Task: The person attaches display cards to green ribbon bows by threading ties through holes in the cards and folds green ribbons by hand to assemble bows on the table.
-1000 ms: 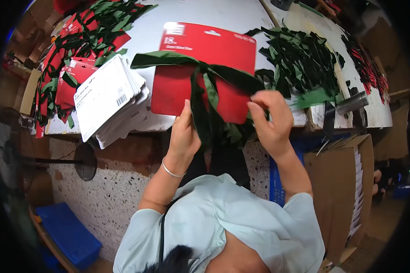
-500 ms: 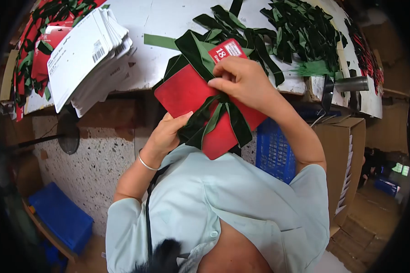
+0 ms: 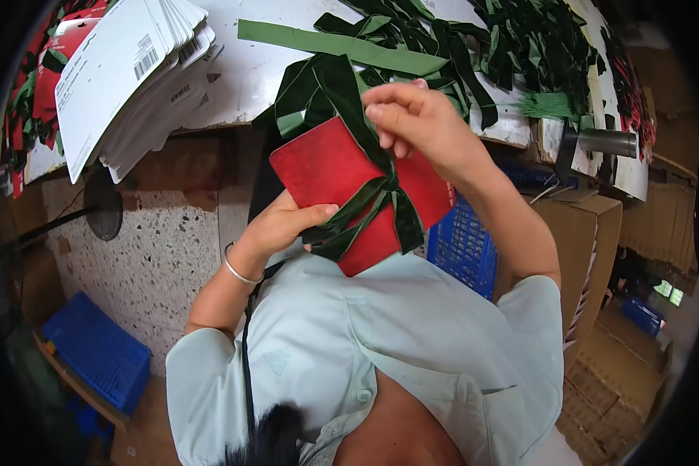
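Note:
My left hand (image 3: 281, 224) holds a red card (image 3: 311, 158) at its left lower edge, thumb on top and the other fingers largely hidden underneath. A dark green velvet ribbon (image 3: 340, 85) crosses the card and is tied in a bow (image 3: 386, 189), with a large loop rising above the upper edge and tails hanging toward my shirt. My right hand (image 3: 423, 124) is over the upper right of the card, beside the loop. Its fingers are loosely bent and apart, and I see nothing gripped in them.
White barcoded cards (image 3: 116, 70) are stacked at the table's left, beside red cards with ribbons (image 3: 70, 43). A flat green ribbon strip (image 3: 326, 45) and a heap of ribbon bows (image 3: 532, 46) lie on the table (image 3: 248, 85). A metal cylinder (image 3: 607, 142) juts from its right edge.
My right hand has loosened from its pinch on the ribbon and moved slightly up and right. The printed "18" panel no longer shows at the top, and the ribbon loop stands more upright.

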Demonstrator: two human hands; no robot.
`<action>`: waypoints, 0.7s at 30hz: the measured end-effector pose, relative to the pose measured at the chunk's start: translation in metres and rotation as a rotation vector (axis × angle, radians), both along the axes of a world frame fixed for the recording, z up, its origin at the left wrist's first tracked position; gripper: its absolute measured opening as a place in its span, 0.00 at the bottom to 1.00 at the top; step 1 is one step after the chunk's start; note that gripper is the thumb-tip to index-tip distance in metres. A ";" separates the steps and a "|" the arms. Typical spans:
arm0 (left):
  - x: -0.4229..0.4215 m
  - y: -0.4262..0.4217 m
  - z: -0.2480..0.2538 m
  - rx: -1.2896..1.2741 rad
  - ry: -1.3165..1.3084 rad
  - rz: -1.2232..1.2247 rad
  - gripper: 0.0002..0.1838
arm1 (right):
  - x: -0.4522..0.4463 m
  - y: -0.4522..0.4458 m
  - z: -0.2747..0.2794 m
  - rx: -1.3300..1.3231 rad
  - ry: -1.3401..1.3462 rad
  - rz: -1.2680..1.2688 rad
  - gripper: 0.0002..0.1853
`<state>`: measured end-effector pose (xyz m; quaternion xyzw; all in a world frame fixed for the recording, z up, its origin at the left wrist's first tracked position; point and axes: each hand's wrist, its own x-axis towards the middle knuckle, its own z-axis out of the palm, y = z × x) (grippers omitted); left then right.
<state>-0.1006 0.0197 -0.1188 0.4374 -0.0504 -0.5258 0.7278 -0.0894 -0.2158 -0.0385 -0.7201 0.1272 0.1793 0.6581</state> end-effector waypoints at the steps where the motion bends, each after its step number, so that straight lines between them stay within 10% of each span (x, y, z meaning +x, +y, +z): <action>1: 0.001 -0.003 0.002 0.054 -0.038 -0.019 0.18 | 0.004 -0.001 0.000 0.001 0.002 0.000 0.17; 21: 0.009 -0.003 -0.002 0.011 0.011 -0.088 0.21 | 0.019 0.004 0.001 0.090 0.022 0.003 0.08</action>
